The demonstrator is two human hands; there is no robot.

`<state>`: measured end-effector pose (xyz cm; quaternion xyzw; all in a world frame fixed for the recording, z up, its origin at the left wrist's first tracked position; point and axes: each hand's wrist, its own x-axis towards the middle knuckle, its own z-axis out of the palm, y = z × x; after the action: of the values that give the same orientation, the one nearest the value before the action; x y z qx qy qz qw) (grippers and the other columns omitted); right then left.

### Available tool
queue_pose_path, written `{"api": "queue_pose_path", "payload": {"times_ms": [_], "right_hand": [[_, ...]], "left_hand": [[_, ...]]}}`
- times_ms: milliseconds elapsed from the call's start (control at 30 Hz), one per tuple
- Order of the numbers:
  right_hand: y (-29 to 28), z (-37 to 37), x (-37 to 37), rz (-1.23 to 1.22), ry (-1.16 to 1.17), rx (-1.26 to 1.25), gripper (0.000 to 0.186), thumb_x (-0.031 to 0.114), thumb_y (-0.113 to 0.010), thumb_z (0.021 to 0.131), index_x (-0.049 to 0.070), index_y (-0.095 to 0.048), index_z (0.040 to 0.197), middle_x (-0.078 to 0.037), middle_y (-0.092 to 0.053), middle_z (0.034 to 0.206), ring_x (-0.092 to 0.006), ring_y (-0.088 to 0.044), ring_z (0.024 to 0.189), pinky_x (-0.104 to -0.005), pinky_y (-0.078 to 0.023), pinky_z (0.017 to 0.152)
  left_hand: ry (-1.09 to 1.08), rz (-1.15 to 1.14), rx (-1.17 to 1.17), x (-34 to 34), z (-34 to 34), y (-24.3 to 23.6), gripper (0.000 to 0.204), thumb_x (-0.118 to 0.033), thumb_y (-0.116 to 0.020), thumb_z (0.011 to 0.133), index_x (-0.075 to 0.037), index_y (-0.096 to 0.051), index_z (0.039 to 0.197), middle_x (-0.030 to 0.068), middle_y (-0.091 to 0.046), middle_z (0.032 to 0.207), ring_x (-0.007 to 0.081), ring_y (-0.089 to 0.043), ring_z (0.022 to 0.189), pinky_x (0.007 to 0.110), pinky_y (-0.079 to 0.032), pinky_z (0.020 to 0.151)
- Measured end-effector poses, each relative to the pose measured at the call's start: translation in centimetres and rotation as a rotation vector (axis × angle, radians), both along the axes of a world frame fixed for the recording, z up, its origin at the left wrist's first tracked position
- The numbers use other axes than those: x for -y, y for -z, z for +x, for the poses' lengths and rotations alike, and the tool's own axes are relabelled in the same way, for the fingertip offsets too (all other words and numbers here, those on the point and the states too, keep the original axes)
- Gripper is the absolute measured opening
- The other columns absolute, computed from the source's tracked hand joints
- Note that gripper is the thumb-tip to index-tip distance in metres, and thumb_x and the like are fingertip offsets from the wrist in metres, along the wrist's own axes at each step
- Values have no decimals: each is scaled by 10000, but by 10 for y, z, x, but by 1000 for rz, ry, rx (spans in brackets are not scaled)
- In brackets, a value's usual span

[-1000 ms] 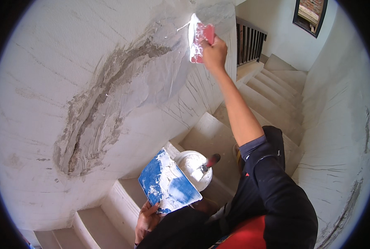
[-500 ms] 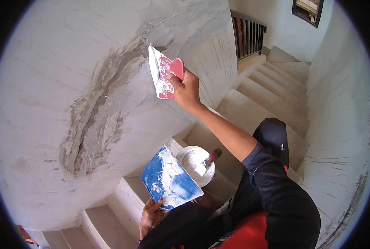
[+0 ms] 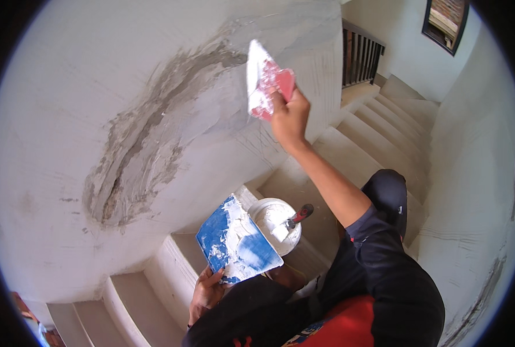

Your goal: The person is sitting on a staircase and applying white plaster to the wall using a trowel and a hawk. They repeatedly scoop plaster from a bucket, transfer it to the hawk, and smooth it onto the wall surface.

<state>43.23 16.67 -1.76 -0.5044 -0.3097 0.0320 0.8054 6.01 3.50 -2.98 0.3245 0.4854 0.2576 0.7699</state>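
My right hand (image 3: pixel 291 118) grips a red plastering spreader (image 3: pixel 285 82) smeared with white putty, raised near the upper end of the rough grey patch on the wall. It is slightly blurred, and I cannot tell whether its edge touches the wall. Low in front of me, my left hand (image 3: pixel 207 289) pinches the near edge of a blue board (image 3: pixel 214 231) with a thick band of white putty across it. Just beyond the board, a white bucket (image 3: pixel 265 207) of putty stands on a stair. A scraper with a red and black handle (image 3: pixel 301 215) rests in it.
A long crack (image 3: pixel 131 151) with a grey band around it runs up the wall (image 3: pixel 49 144) at left. Concrete stairs (image 3: pixel 355 139) climb to the upper right, beside a dark railing (image 3: pixel 361 55). Lower steps (image 3: pixel 124 301) descend at left. Another wall (image 3: pixel 471 173) closes the right side.
My right hand and the red spreader have moved up and to the right along the wall. The view has shifted a little. My left hand still holds the blue board low.
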Motion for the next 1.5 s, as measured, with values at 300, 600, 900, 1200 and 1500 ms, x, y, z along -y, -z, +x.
{"api": "queue_pose_path", "payload": {"times_ms": [300,600,900,1200,1500], "right_hand": [[-26,-23,-69,-15,369,284,441,12,-593,783,-1,-515,1217,-245,-590,1089,-350,-627,954,-381,-522,764],[-6,-62,-56,17,282,479,604,-19,-640,694,8,-451,1268,-275,-521,1204,-385,-592,1030,-390,-526,778],[0,-15,-13,-131,226,282,162,67,-563,845,-27,-557,976,-212,-615,712,-367,-623,614,-403,-476,553],[-33,7,-41,-175,284,157,162,136,-575,843,74,-585,993,-149,-640,669,-344,-631,611,-406,-478,579],[-51,-40,-23,-63,136,274,191,98,-599,816,80,-586,1006,-122,-635,654,-292,-626,556,-366,-477,538]], "left_hand": [[-11,-13,-21,-4,4,1,317,-9,-462,902,37,-435,1215,131,-602,1092,211,-643,908,344,-568,755],[22,-23,11,-7,-4,14,351,-18,-462,907,31,-412,1251,144,-578,1155,237,-613,1001,385,-530,845],[-2,-1,34,-1,5,4,346,-23,-456,912,30,-413,1251,146,-582,1144,234,-620,985,361,-549,821],[-16,-4,12,-4,5,3,330,-31,-471,911,25,-426,1233,135,-597,1114,206,-639,932,332,-567,780],[-8,-6,-15,-4,8,0,349,-47,-483,915,18,-410,1250,126,-583,1146,213,-637,929,340,-560,779]]}}
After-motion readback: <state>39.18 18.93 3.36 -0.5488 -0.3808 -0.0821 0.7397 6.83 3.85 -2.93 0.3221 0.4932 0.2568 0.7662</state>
